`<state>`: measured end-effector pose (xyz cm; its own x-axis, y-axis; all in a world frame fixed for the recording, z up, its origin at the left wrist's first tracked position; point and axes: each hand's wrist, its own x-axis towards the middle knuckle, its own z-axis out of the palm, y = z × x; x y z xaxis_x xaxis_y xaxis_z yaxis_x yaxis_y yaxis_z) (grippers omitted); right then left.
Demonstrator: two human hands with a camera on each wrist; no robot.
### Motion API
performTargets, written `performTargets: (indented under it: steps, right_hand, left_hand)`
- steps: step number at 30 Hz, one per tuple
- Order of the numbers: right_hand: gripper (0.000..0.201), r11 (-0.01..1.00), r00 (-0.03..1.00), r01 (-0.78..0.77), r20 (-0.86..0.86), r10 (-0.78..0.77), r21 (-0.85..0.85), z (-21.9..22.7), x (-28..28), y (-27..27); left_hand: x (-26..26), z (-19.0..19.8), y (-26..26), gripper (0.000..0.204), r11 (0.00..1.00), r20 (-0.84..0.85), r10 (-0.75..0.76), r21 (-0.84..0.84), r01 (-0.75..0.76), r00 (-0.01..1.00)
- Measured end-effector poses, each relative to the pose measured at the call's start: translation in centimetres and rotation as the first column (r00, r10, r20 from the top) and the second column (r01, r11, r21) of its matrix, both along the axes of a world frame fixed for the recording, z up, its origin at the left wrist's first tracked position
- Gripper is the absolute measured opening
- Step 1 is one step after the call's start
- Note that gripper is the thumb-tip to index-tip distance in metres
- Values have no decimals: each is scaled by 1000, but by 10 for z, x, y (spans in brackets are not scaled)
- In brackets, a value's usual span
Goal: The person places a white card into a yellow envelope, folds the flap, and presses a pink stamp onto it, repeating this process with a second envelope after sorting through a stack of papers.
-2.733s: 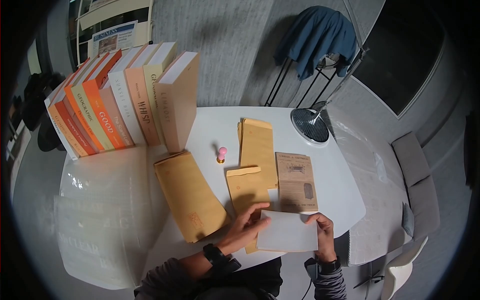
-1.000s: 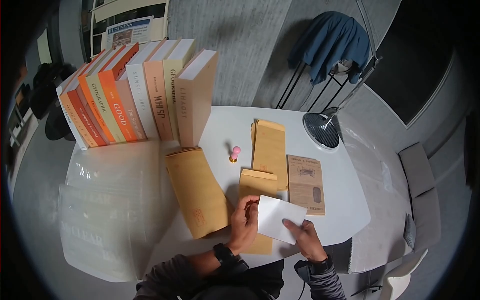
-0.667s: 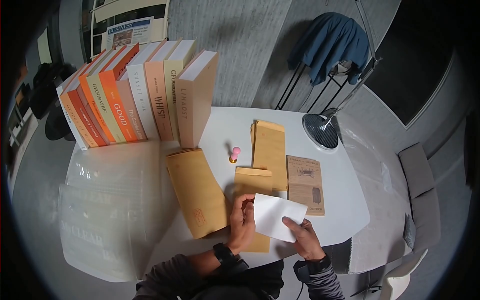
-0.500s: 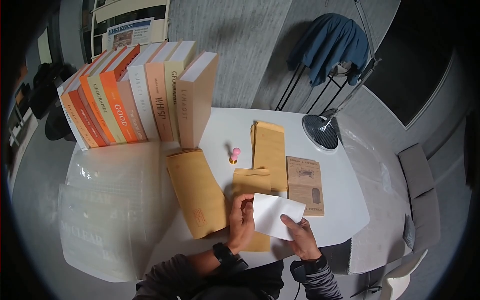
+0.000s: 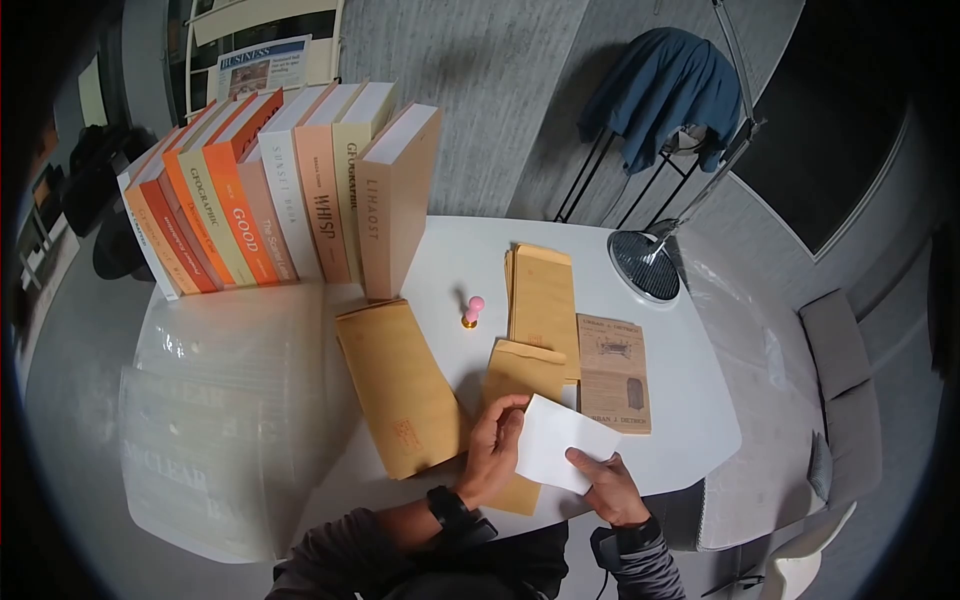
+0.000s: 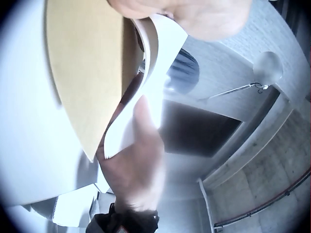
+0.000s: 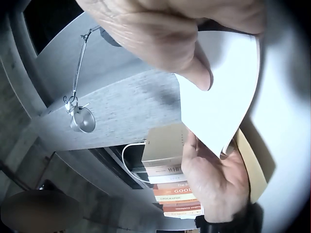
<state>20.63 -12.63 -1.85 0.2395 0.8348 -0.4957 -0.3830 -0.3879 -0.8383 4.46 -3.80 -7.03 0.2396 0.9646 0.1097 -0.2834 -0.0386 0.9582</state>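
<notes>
Both hands hold a small stack of white paper sheets [image 5: 557, 438] above the table's near side. My left hand [image 5: 490, 452] grips the stack's left edge with curled fingers. My right hand [image 5: 612, 487] pinches the right side, its thumb flat on the top face and the fingers underneath. In the left wrist view the paper [image 6: 127, 119] bends in an S-curve and its edge shows layers. Below the paper lies a kraft envelope [image 5: 524, 374] with its flap at the far end; the paper and left hand cover its middle.
A thick kraft envelope [image 5: 405, 400] lies left, more long envelopes [image 5: 542, 300] lie behind, and a printed brown booklet [image 5: 613, 375] sits right. A pink-handled stamp [image 5: 474, 312] stands mid-table. Upright books [image 5: 395, 200] line the back left; a lamp [image 5: 645, 265] stands back right.
The paper, earlier held broad and level by its sides, is now tilted and bent. The right thumb has moved from its edge onto its face. Over the last second the hands shifted only slightly.
</notes>
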Motion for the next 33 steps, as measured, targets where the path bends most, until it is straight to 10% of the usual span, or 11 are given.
performTargets:
  steps: [16, 23, 29, 33]
  right_hand:
    - [47, 1000, 981, 20, 194, -15, -23, 36, -1, -5]
    - [48, 950, 958, 224, 129, -256, 217, 28, 21, -43]
    - [54, 997, 952, 71, 297, -78, 36, 25, 25, -59]
    - [56, 998, 977, 28, 208, -41, 64, 24, 25, -61]
  left_hand:
    - [-3, 12, 2, 25, 980, 300, -44, -174, 100, 953]
    - [3, 10, 3, 29, 990, 109, -10, 138, -6, 994]
    - [-3, 13, 4, 37, 953, 69, -292, -61, 296, 954]
    - [-13, 29, 4, 64, 463, 585, -440, -502, 730, 682]
